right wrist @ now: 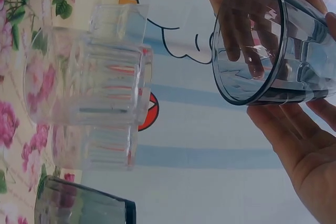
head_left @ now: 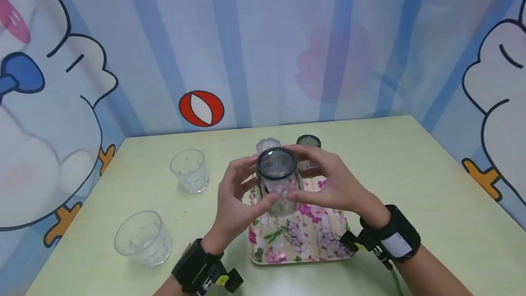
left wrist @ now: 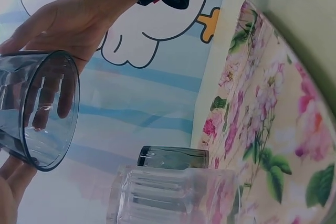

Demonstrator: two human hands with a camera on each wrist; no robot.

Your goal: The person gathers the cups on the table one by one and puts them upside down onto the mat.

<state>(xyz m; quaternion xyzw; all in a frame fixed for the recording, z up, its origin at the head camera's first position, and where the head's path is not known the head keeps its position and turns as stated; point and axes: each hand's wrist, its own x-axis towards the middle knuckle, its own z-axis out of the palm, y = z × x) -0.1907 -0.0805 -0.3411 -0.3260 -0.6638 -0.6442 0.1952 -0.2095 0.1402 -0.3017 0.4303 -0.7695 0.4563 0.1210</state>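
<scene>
Between my two hands is a grey-tinted drinking glass (head_left: pixel 277 166), held upside down with its base up and its wide rim facing the tray. My left hand (head_left: pixel 234 207) grips one side, thumb in front and fingers behind. The right hand (head_left: pixel 328 179) holds the opposite side in the same way. Below the glass lies a flower-printed tray (head_left: pixel 287 245). Toward its far end, a clear glass (head_left: pixel 268 144) and another grey-tinted glass (head_left: pixel 309 141) stand upside down, partly hidden by the held glass and my hands. The right wrist view shows the held glass's rim (right wrist: pixel 278 61) above the tray surface.
Two clear glasses stand upright on the table left of the tray: one farther back (head_left: pixel 191 172), one nearer (head_left: pixel 145 241). A patterned backdrop (head_left: pixel 271 49) rises along the table's far edge. A green cable (head_left: pixel 396 281) hangs from the right wrist band.
</scene>
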